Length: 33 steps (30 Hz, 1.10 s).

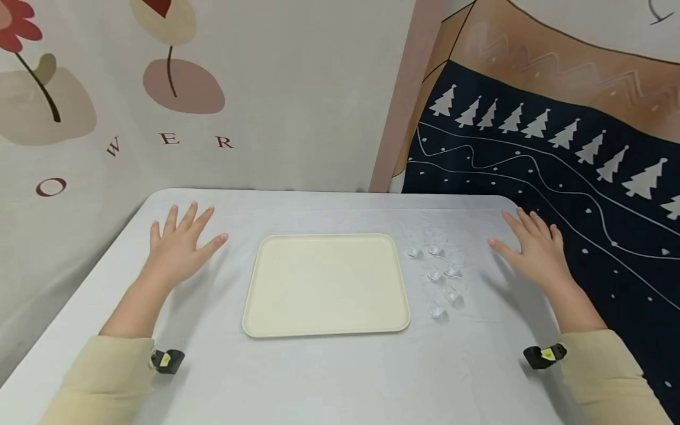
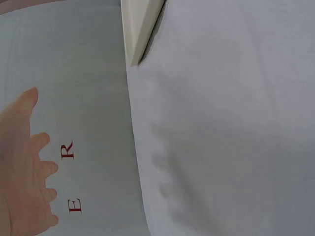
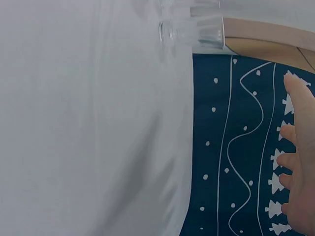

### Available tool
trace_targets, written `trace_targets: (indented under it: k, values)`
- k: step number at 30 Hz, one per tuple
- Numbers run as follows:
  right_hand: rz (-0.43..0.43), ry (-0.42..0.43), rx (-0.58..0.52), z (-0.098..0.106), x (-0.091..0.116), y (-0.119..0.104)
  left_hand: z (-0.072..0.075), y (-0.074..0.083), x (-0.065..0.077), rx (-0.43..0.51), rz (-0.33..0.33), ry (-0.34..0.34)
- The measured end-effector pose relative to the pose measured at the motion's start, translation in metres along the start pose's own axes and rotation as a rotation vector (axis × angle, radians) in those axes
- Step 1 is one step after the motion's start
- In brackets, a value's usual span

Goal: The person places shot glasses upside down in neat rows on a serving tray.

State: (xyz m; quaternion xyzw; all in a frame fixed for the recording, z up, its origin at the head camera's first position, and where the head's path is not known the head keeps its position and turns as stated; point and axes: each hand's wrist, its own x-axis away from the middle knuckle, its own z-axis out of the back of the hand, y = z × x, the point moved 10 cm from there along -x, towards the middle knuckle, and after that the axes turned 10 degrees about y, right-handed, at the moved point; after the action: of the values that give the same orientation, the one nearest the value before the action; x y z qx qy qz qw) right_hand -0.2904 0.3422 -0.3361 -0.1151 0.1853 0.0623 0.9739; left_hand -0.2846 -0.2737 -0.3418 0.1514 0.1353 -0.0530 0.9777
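Observation:
A cream rectangular tray [image 1: 326,286] lies flat with nothing on it in the middle of the white table. Just right of it stand several small clear glasses or cups [image 1: 435,310], loosely grouped; in the right wrist view a glass [image 3: 209,33] shows at the top. My left hand [image 1: 177,251] is held over the table left of the tray, fingers straight and spread, touching nothing. On the far right my right hand [image 1: 539,254] hovers near the table's edge, also spread and holding nothing, with the glasses to its left.
The white-covered table [image 1: 329,383] ends at a pale wall cloth [image 1: 297,118] printed with flowers and letters. Dark blue fabric [image 1: 531,159] with white trees hangs behind on the right. Small black cameras [image 1: 169,361] are strapped at both wrists.

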Motion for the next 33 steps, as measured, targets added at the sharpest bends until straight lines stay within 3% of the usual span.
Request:
trace_targets:
  k: [9,19,26,33]
  values:
    - [0.034,0.071,-0.083,0.007,0.015,-0.015,-0.003,0.012,0.009,0.096,-0.028,0.048]
    - [0.084,0.158,-0.197,0.008,0.032,-0.033,-0.015,0.023,0.018,0.256,-0.062,0.051]
    - [0.119,0.194,-0.306,0.003,0.043,-0.042,-0.022,0.022,0.021,0.353,-0.062,0.069]
    - [0.128,0.207,-0.418,0.000,0.054,-0.046,-0.035,0.018,0.023,0.483,-0.019,0.006]
